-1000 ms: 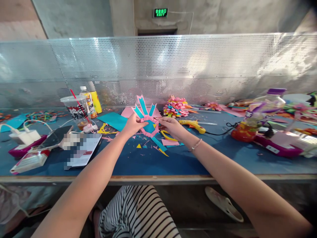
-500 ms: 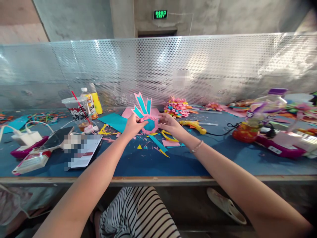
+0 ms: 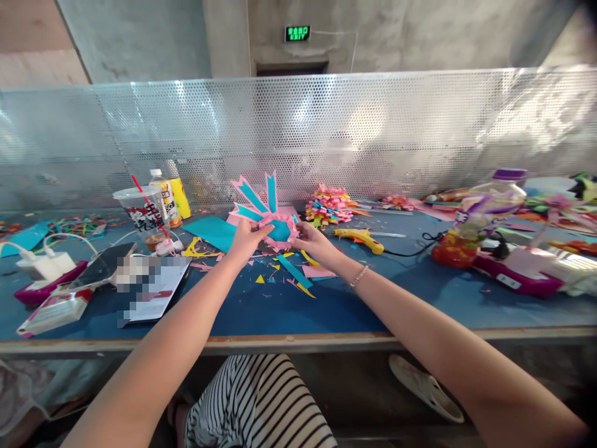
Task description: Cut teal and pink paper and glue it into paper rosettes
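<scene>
Above the blue tabletop [image 3: 280, 317], near its middle, a rounded ring ornament of folded pink paper [image 3: 293, 241] is held up between two bare hands. Its rim looks pleated and uneven. Teal shows inside the ring; whether it is backing or something behind, I cannot tell. Three teal paper strips bordered in pink [image 3: 253, 196] fan from the far left side, the longer ones notched at the end. Left hand [image 3: 249, 241]: narrow pinch, thumb over the left edge. Right hand [image 3: 318, 244]: closed on the right edge, fingertips partly hidden.
</scene>
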A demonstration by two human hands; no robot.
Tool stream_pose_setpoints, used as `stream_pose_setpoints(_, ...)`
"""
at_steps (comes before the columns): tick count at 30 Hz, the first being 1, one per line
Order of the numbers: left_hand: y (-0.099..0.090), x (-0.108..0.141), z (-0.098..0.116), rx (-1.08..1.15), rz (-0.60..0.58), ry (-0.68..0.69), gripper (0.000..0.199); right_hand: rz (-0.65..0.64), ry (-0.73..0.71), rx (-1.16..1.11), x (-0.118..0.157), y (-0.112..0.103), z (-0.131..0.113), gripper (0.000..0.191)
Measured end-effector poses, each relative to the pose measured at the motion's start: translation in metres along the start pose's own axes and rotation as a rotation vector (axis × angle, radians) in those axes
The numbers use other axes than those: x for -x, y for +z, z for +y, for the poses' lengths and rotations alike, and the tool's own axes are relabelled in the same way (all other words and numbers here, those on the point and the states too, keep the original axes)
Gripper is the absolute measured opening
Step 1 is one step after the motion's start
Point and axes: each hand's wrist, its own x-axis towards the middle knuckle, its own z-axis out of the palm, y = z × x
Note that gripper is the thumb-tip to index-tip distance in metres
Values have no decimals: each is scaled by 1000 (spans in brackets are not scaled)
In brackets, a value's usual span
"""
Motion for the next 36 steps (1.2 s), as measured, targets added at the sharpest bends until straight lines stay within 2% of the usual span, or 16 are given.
stream_pose_setpoints(3, 2, 1, -3, -105, 60, 175, 25, -8, -65, -180, 0, 1, -6, 36)
stream_pose_setpoints(5, 2, 0, -5, -169, 79, 235, 29, 20, -43, -218, 0, -1, -8, 28)
stream_pose_setpoints(13, -6, -5, -7, -406, 79, 324, 42, 25, 52, -304, 0, -5, -12, 21)
stream_pose_setpoints(18, -2, 1, -1, -421, 131, 318, 36, 31, 113, -333, 2, -2, -17, 23)
stream_pose_setpoints(23, 2, 6, 6, -531, 122, 302, 40, 15, 107, -267, 1, -3, -13, 24)
stream_pose_setpoints(30, -1, 4, 4, -578, 126, 271, 49, -75, -19, -35, 3, -4, -15, 25)
stream_pose_setpoints(32, -1, 3, 3, -580, 121, 236, 48, -62, -51, 68, 2, -3, -14, 26)
stream_pose_setpoints(36, 1, 5, 3, -577, 100, 190, 38, 48, -159, 275, -1, -4, -8, 18)
